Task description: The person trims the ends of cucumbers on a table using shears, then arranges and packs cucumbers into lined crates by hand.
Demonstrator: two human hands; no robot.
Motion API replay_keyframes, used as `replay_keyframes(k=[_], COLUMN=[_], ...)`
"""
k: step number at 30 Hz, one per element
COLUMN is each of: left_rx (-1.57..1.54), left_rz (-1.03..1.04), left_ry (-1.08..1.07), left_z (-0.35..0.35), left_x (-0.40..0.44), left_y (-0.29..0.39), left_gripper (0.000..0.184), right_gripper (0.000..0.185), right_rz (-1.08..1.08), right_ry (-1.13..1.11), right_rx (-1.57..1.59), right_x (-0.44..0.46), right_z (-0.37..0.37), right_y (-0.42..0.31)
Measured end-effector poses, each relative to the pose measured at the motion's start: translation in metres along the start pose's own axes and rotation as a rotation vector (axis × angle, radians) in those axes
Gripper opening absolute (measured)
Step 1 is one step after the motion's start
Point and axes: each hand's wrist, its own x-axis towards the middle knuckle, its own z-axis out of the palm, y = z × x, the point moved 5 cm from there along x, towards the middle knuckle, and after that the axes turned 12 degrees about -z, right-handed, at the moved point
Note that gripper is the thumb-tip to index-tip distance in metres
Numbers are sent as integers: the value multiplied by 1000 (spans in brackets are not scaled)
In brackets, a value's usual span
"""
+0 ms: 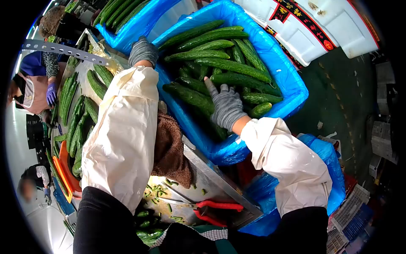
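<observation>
Cucumbers [228, 65] fill a box lined with blue plastic [294, 80] at the upper centre. My right hand [226, 103], in a grey glove, lies on the cucumbers with its fingers spread; one bare fingertip pokes out of the glove. At the box's left edge is my left hand [144, 53], also gloved in grey, bent over the blue liner; what its fingers hold, if anything, is hidden. Cream sleeve covers run up both forearms. A brown cloth [171, 148] hangs beside my left sleeve on the metal table.
More cucumbers [76, 122] lie on the metal table [203, 163] at left, near orange trays [65, 169]. Red-handled shears [218, 206] rest among trimmings. Another blue-lined box [127, 31] stands at upper left, white foam boxes [300, 31] at upper right. Co-workers [36, 86] are at the left.
</observation>
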Motion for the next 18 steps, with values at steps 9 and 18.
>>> replay_keyframes(k=[9, 18], left_rx=[-440, -571], left_rz=[107, 345], left_ry=[360, 633], left_z=[-9, -17], left_x=[5, 4], left_y=[-7, -4], left_gripper=[40, 42], right_gripper=[98, 99], right_rz=[-3, -403], right_ry=[20, 727], right_rx=[236, 678], right_x=[6, 20], right_z=[-15, -119], right_y=[4, 68])
